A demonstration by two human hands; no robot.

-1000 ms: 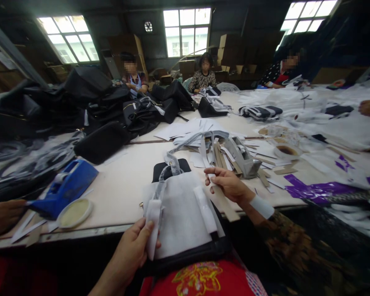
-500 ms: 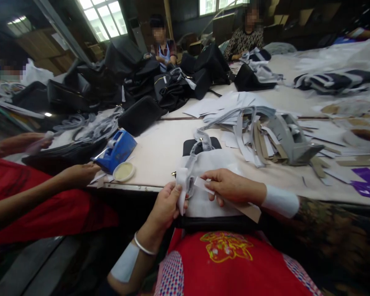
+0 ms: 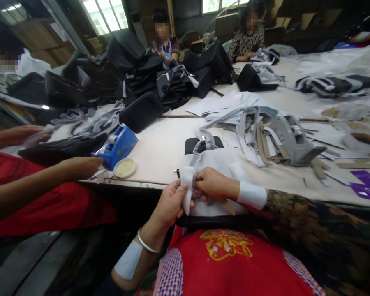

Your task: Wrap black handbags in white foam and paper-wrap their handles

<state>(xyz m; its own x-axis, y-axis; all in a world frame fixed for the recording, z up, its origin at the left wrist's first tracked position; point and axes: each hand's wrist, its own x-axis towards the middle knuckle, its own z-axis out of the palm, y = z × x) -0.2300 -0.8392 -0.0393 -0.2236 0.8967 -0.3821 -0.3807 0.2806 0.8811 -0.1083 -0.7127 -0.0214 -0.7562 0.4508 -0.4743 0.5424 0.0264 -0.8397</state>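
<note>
A black bag (image 3: 212,222) lies at the table's front edge, mostly covered by a white wrapping sheet (image 3: 225,162). My left hand (image 3: 170,199) pinches a folded white strip (image 3: 187,187), thumb on its near face, at the bag's left side. Close against it, my right hand (image 3: 214,183) has its fingers curled in behind the strip. A stiff brown-and-white card strip (image 3: 230,206) sticks out below my right palm; its other end is hidden. A grey-wrapped strap (image 3: 207,139) runs up from between the hands to a black flap (image 3: 191,145).
To the left stand a blue tape dispenser (image 3: 119,146) and a round tub (image 3: 125,168), beside a co-worker's hand (image 3: 83,167). On the right are a grey tape dispenser (image 3: 292,142) and card strips (image 3: 262,142). Black bags (image 3: 142,111) are heaped behind; two people sit across the table.
My right hand has moved left, bringing the card strip in against the white strip held by my left hand. The card's front end has gone out of sight. The left hand keeps its pinch.
</note>
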